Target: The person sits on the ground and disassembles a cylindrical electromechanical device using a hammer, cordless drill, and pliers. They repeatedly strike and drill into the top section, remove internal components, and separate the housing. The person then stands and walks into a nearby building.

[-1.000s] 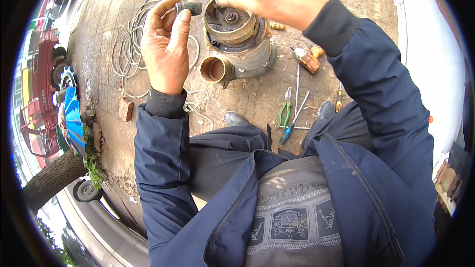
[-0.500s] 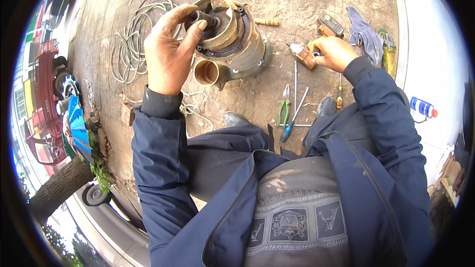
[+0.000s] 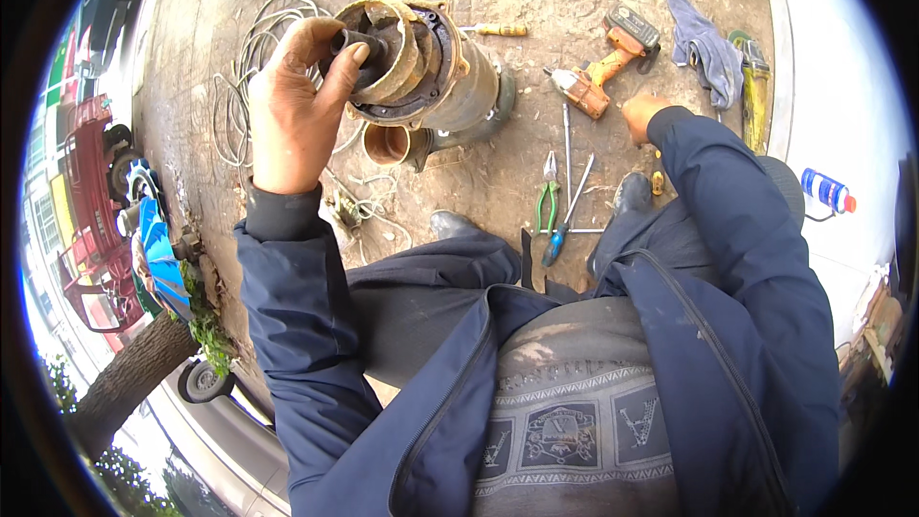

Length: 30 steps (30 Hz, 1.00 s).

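Observation:
At the left, my left hand (image 3: 297, 101) is closed around a dark, hollow cylinder (image 3: 358, 41) that looks like a socket. It is pinched between thumb and fingers at the open end of a worn, rusty pump (image 3: 450, 101). The pump lies tilted on the ground, its round outlet pipe (image 3: 387, 145) facing me. On the right, my right hand (image 3: 643, 117) is just below an orange cordless impact wrench (image 3: 595, 82) on the ground, not touching it. That hand's fingers are bent down and mostly hidden.
Green-handled pliers (image 3: 548, 193), a blue-handled screwdriver (image 3: 558, 239) and thin metal rods lie before my feet. A yellow-handled tool (image 3: 503, 29) is beyond the pump. Coiled cable (image 3: 257, 57) spreads at left; a grey cloth (image 3: 706, 48) and yellow tool (image 3: 754, 101) lie at right.
My right hand has let go of the impact wrench and drawn back towards me. The wrench now lies with its handle exposed. My left hand still holds the dark cylinder at the pump.

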Each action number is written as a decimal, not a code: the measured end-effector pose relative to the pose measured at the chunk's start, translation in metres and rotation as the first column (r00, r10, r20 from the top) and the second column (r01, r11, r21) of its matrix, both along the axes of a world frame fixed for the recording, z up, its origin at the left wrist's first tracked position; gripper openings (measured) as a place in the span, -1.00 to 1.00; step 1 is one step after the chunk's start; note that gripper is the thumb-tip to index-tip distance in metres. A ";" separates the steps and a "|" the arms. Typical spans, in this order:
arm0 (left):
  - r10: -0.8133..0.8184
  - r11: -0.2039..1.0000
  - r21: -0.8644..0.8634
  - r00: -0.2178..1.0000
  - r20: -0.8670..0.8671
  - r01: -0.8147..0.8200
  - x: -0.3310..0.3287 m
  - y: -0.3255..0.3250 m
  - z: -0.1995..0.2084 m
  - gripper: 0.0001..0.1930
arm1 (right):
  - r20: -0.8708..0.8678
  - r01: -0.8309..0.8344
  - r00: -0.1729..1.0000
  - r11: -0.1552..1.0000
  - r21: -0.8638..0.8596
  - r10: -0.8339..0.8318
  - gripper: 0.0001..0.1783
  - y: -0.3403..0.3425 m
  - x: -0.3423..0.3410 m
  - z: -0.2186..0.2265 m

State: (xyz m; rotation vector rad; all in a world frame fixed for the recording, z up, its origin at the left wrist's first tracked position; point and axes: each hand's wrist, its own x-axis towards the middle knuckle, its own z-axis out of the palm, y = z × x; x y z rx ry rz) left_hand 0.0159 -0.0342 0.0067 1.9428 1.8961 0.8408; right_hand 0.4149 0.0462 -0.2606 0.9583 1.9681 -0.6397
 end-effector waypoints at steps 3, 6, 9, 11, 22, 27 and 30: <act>-0.076 0.997 -0.019 0.984 0.159 0.080 -0.001 -0.002 -0.001 -0.74 | -0.044 0.062 0.997 0.994 0.088 -0.059 -0.63 0.001 0.012 -0.022; -0.168 0.985 -0.008 0.978 0.122 0.170 -0.003 -0.002 0.002 -0.71 | -0.151 0.188 0.975 0.967 0.172 -0.163 -0.69 0.002 0.013 -0.035; -0.206 0.978 -0.035 0.978 0.037 0.207 -0.004 0.003 0.007 -0.70 | -0.240 0.208 0.958 0.955 0.213 -0.155 -0.73 0.000 0.007 -0.041; -0.205 0.978 -0.036 0.978 -0.027 0.204 -0.004 0.004 0.009 -0.68 | -0.286 0.225 0.945 0.951 0.212 -0.160 -0.74 -0.003 0.002 -0.042; -0.205 0.977 -0.037 0.973 0.106 0.210 -0.015 0.001 -0.011 -0.66 | -0.182 0.160 0.976 0.963 0.217 -0.121 -0.72 -0.017 0.000 -0.045; -0.163 0.986 0.000 0.963 0.215 0.167 -0.005 0.003 -0.015 -0.64 | -0.132 0.057 0.991 0.984 0.170 -0.035 -0.60 -0.018 -0.012 -0.041; -0.160 0.987 0.021 0.943 0.291 0.161 -0.004 -0.003 -0.011 -0.63 | -0.152 0.048 0.988 0.983 0.175 -0.021 -0.51 0.014 -0.007 -0.027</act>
